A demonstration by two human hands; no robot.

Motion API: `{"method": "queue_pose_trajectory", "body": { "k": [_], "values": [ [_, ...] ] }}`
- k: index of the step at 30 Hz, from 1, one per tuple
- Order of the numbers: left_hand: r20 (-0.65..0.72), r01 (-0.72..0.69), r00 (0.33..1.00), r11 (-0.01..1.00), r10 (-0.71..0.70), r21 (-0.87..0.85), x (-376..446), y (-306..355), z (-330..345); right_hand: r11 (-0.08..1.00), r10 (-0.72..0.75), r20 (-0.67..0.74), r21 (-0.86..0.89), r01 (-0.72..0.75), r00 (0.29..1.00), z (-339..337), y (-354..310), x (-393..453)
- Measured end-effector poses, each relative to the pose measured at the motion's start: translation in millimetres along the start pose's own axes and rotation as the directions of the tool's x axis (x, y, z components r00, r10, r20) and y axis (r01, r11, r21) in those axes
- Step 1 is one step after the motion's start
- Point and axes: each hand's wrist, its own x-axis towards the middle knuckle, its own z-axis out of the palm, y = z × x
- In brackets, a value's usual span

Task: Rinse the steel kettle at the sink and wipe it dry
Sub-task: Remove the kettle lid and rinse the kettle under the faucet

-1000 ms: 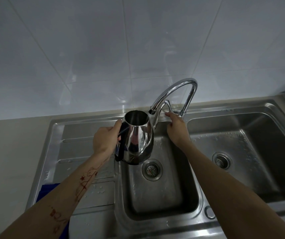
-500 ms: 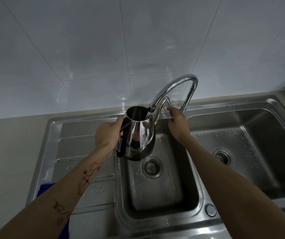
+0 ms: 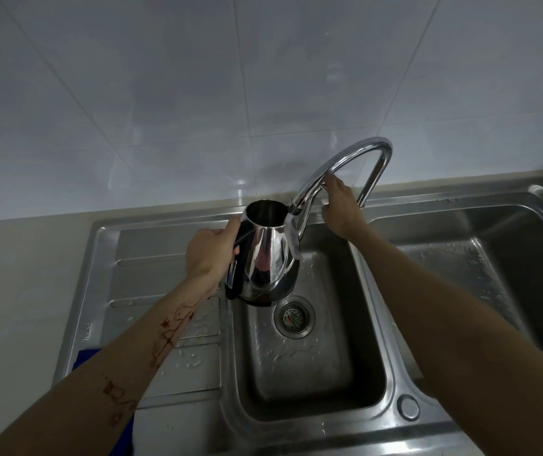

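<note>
The steel kettle (image 3: 268, 255) is upright and lidless, with its open mouth just left of the tap's nozzle, above the left sink basin (image 3: 306, 366). My left hand (image 3: 210, 253) grips its black handle. My right hand (image 3: 340, 205) holds the tap's thin lever beneath the curved chrome spout (image 3: 355, 156). Water runs from the nozzle down the kettle's right side and splashes into the basin beside the drain strainer (image 3: 294, 316).
A second basin (image 3: 480, 258) lies to the right and a ribbed steel drainboard (image 3: 164, 278) to the left. A blue cloth (image 3: 85, 357) lies at the drainboard's front left edge, partly under my left forearm. White tiled wall stands behind the beige counter.
My right hand has lifted the tap's lever, and water now flows over the kettle's right side. The kettle has moved up closer to the nozzle.
</note>
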Motion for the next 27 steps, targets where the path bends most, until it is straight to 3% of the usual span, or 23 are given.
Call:
{"method": "queue_pose_trajectory", "body": {
  "k": [6,11,16,21,24,27],
  "values": [
    [0.031,-0.002,1.000,1.000,0.002,0.004,4,-2,0,0.993,-0.030,0.138,-0.109,0.046,0.990,-1,5,19],
    [0.019,-0.014,1.000,1.000,0.014,0.026,4,-7,-3,0.975,-0.031,0.125,-0.215,0.057,0.992,-4,2,21],
    [0.054,-0.059,0.997,0.996,0.056,0.063,-2,-7,-8,0.984,0.019,-0.016,-0.177,-0.021,1.000,-6,-6,-5],
    [0.070,-0.103,0.993,0.989,0.096,0.107,-14,-6,-11,0.968,-0.059,-0.187,-0.252,0.010,0.981,0,7,-40],
    [0.066,-0.129,0.991,0.980,0.120,0.151,-23,-4,-9,0.996,-0.053,-0.281,-0.082,0.031,0.958,-1,4,-70],
    [0.078,-0.201,0.979,0.958,0.188,0.207,-42,-2,-13,0.935,0.201,-0.430,0.352,-0.041,0.880,-5,-21,-114]
  ]
}}
